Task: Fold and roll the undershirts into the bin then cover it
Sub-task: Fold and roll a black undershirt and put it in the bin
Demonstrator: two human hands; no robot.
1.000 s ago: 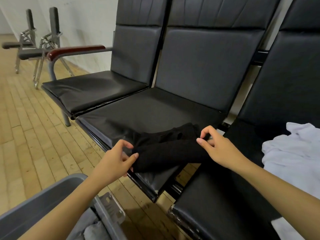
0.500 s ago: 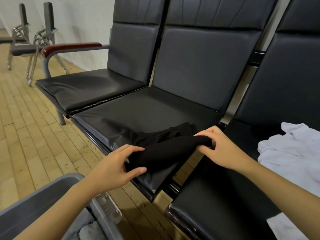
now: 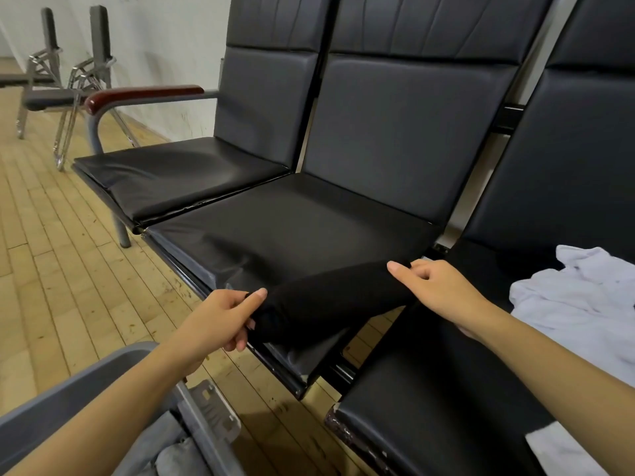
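- Two hands of ours meet on one rolled black undershirt (image 3: 330, 300) in the head view, the only view we have; the roll lies slantwise across the front edge of the middle seat (image 3: 309, 221).
- Our left hand (image 3: 220, 317) grips the roll's near end, thumb on top and fingers curled beneath it.
- Our right hand (image 3: 436, 286) holds the far end, fingers curled over the cloth, thumb laid along the top.
- Black padded cushions form the row of joined seats, with upright backs behind; the middle cushion is creased near its front corner.
- On the right seat (image 3: 429, 400) lies a heap of white undershirts (image 3: 577, 297), just beside our right forearm.
- At the lower left stands a grey bin (image 3: 68, 393), its rim under our left forearm; pale cloth shows inside it.
- A reddish-brown armrest (image 3: 144, 95) ends the row on the left.
- Pale wooden floor (image 3: 51, 269) runs beneath; a whitish wall (image 3: 165, 46) stands behind, with folded metal chairs (image 3: 68, 80) against it farther off.
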